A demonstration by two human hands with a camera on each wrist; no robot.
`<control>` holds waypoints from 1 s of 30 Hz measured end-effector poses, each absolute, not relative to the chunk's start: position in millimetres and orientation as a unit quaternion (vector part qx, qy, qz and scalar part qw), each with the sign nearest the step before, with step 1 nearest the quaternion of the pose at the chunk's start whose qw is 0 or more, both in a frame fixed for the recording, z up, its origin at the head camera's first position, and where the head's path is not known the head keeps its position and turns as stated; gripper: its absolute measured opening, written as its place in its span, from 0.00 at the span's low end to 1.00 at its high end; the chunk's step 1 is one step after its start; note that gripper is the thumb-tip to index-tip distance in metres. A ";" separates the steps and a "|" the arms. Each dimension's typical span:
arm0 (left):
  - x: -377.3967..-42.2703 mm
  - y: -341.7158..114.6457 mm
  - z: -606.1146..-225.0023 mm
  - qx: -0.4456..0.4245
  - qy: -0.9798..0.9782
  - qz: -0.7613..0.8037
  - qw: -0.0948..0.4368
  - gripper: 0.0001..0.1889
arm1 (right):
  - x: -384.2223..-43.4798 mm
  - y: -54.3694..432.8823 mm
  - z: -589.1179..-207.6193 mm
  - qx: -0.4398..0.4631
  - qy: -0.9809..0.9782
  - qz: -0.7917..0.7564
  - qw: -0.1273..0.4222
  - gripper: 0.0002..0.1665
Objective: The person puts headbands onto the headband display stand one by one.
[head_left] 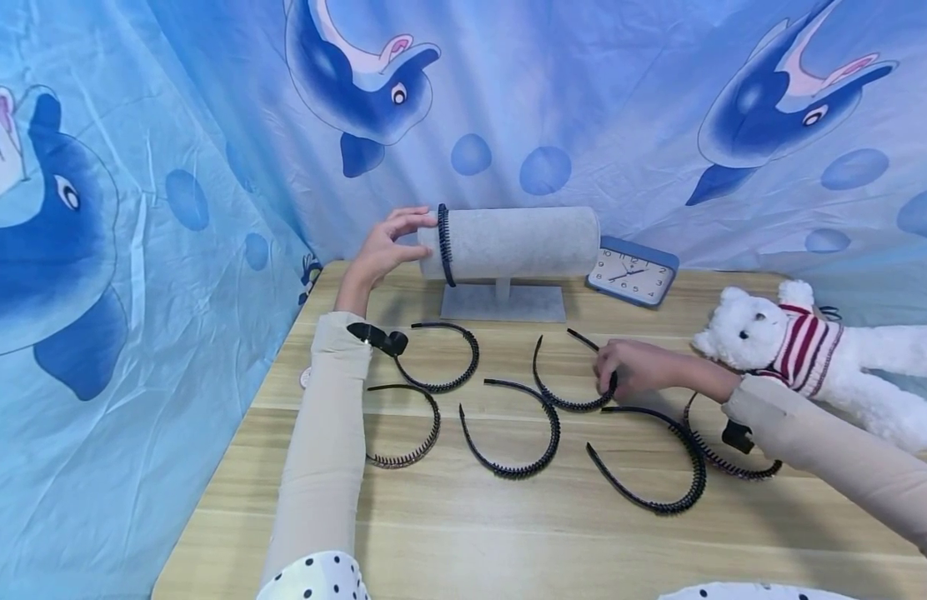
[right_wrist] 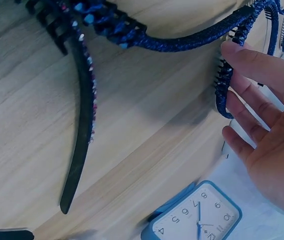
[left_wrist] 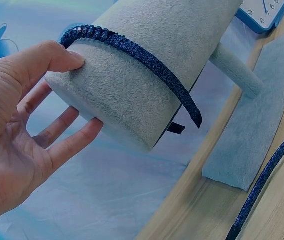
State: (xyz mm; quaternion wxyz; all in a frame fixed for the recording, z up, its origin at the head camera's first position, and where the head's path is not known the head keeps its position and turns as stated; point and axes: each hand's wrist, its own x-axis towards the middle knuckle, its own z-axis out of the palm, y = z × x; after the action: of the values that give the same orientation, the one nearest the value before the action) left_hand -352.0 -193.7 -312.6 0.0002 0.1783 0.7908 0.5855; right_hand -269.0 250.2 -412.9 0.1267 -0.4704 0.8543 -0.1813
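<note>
A grey plush-covered headband display stand [head_left: 523, 242] stands at the back of the table, with a dark blue beaded headband [head_left: 445, 246] hung round its left end. My left hand [head_left: 386, 250] holds that end, the thumb on the cylinder beside the headband and the fingertips at its end edge. Over the table, my right hand [head_left: 638, 367] pinches another dark blue headband [right_wrist: 223, 80] between thumb and fingers, at its beaded right side. In the head view, this headband's lower curve touches or overlaps the headband [head_left: 557, 425] in front.
More toothed headbands lie about, including one at upper left [head_left: 474, 354], one at lower left [head_left: 435, 425], one at right front [head_left: 699, 475] and one under the right wrist [head_left: 741, 473]. A blue clock [head_left: 632, 273] and a white teddy bear [head_left: 749, 329] are at the back right.
</note>
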 end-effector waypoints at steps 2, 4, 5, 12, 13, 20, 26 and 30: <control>-352.0 -193.7 -312.9 0.177 0.790 0.588 0.001 0.28 | -268.4 251.6 -410.8 -0.463 0.860 -0.174 0.129 0.17; -351.9 -193.7 -313.0 0.175 0.789 0.589 0.001 0.28 | -268.6 253.4 -411.1 -0.458 0.863 -0.170 0.129 0.17; -351.7 -193.7 -313.1 0.174 0.789 0.589 0.001 0.28 | -268.5 254.0 -411.3 -0.455 0.864 -0.170 0.130 0.17; -352.0 -194.3 -313.3 0.176 0.787 0.591 0.000 0.28 | -265.1 252.6 -412.6 -0.454 0.862 -0.184 0.131 0.17; -352.0 -194.4 -313.3 0.175 0.788 0.591 0.000 0.28 | -264.8 252.2 -412.6 -0.457 0.861 -0.186 0.127 0.17; -352.2 -194.1 -313.9 0.181 0.787 0.589 0.000 0.27 | -264.0 250.6 -408.7 -0.476 0.852 -0.191 0.110 0.17; -351.8 -193.8 -314.8 0.181 0.788 0.588 0.002 0.27 | -264.1 250.9 -395.3 -0.457 0.858 -0.197 0.128 0.16; -352.5 -194.0 -314.7 0.182 0.787 0.590 0.000 0.27 | -266.9 253.5 -382.3 -0.437 0.866 -0.205 0.128 0.16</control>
State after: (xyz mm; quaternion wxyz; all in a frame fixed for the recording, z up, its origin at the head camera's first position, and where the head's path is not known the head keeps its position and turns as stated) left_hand -352.5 -194.0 -314.7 -0.0004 0.1821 0.7865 0.5901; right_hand -266.9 253.5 -382.3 0.1280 -0.4372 0.8663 -0.2050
